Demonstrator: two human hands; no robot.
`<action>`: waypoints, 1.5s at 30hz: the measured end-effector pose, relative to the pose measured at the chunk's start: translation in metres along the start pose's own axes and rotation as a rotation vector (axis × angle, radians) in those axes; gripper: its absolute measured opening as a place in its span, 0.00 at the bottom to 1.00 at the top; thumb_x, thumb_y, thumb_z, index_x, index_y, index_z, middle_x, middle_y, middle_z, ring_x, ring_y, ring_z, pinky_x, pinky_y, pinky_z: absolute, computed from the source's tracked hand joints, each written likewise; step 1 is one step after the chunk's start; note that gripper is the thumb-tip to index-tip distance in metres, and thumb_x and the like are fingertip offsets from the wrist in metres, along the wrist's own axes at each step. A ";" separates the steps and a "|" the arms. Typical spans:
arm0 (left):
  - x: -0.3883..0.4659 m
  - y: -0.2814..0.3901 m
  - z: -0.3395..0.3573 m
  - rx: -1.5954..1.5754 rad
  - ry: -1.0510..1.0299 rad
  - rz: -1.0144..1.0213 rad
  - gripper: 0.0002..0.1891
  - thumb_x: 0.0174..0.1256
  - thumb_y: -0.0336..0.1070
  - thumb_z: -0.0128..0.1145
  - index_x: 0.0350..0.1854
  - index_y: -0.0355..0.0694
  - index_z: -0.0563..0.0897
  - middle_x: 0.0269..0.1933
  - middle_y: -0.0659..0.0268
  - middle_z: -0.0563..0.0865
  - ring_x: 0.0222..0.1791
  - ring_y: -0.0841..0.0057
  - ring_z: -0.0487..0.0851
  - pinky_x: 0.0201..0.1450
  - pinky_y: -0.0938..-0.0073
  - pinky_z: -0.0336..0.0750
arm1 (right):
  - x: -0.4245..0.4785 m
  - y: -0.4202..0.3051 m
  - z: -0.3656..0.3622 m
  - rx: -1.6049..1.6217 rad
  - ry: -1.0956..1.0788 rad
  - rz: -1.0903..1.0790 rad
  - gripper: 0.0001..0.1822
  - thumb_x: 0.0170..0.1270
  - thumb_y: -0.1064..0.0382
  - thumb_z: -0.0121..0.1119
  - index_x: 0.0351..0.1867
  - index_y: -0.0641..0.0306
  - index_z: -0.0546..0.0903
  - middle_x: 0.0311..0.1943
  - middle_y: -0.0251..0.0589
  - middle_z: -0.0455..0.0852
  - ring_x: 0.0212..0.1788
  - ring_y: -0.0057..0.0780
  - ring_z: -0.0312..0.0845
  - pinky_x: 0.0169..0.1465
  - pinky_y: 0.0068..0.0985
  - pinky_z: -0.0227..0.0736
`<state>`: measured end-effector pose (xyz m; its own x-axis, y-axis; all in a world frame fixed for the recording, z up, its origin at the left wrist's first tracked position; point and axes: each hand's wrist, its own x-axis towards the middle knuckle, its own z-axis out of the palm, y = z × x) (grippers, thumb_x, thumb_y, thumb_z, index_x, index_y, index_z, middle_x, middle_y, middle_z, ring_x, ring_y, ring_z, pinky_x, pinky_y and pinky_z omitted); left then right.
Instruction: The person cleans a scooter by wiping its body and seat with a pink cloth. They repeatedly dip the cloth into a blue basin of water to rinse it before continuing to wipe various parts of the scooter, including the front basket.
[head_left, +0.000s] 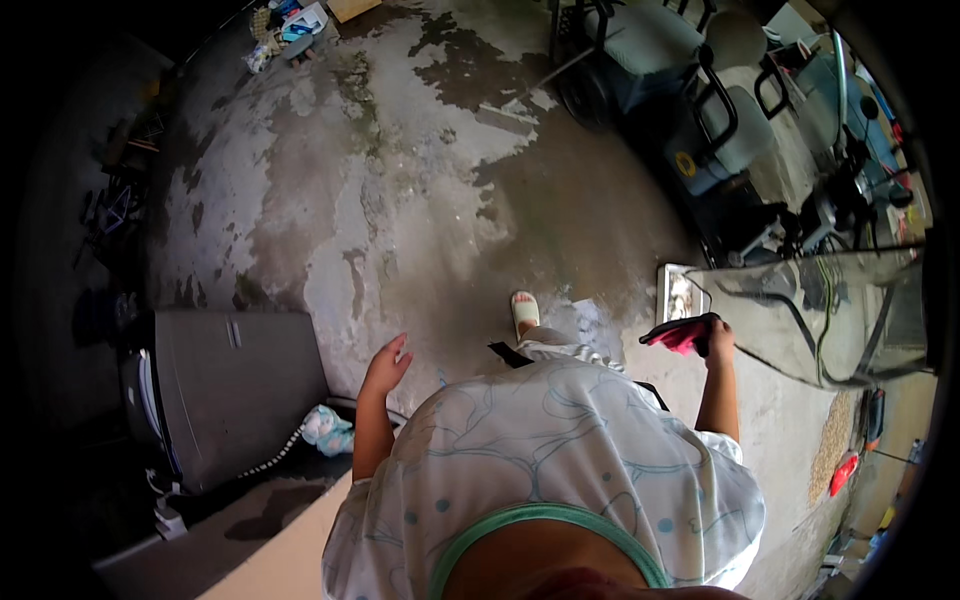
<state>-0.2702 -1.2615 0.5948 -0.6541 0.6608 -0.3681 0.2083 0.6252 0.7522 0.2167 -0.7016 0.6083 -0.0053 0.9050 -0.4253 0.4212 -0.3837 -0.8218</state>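
Note:
My right hand (721, 341) grips a limp black and pink item (679, 334), which looks like cloth and hangs out to the left of the fingers. Just beyond it stands a white-framed panel (663, 296), beside a clear plastic sheet with dark edging (862, 311). My left hand (386, 365) is held out over the concrete floor (420, 247), its fingers apart and nothing in it. Below and left of that hand lies a pale blue and white plush toy (328, 430), apart from the fingers. One foot in a light slipper (525, 307) shows ahead of me.
A large grey box-like appliance (240, 382) stands on the left. Chairs with black armrests (652, 41) and a scooter or similar vehicle (832, 202) crowd the right. Assorted items (300, 26) lie at the far left. Grain-like material (831, 446) is spread near a red bag (844, 474).

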 end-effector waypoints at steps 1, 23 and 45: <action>0.023 0.003 -0.001 0.053 -0.021 -0.016 0.29 0.64 0.43 0.61 0.67 0.39 0.72 0.57 0.47 0.82 0.54 0.55 0.82 0.58 0.64 0.75 | 0.050 0.012 0.001 -0.120 -0.008 -0.099 0.17 0.66 0.55 0.53 0.44 0.70 0.77 0.35 0.45 0.84 0.31 0.35 0.82 0.24 0.32 0.78; 0.604 0.162 -0.364 -1.160 -0.482 0.000 0.34 0.75 0.61 0.43 0.72 0.40 0.63 0.69 0.55 0.72 0.67 0.59 0.72 0.62 0.55 0.72 | -0.035 -0.531 0.766 0.033 -1.258 -0.646 0.16 0.68 0.57 0.63 0.53 0.61 0.84 0.46 0.37 0.87 0.48 0.23 0.79 0.54 0.24 0.73; 1.129 0.361 -0.569 -1.614 -0.831 0.466 0.33 0.72 0.43 0.41 0.77 0.36 0.53 0.79 0.56 0.53 0.77 0.56 0.53 0.77 0.50 0.49 | 0.350 -0.828 0.969 0.658 -0.952 -0.392 0.08 0.66 0.73 0.59 0.43 0.66 0.85 0.41 0.34 0.87 0.46 0.18 0.80 0.54 0.19 0.72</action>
<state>-1.3471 -0.5256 0.7614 -0.1764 0.9575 0.2281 -0.8799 -0.2572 0.3995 -1.0122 -0.2451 0.7724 -0.8070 0.5904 0.0131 -0.2956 -0.3846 -0.8745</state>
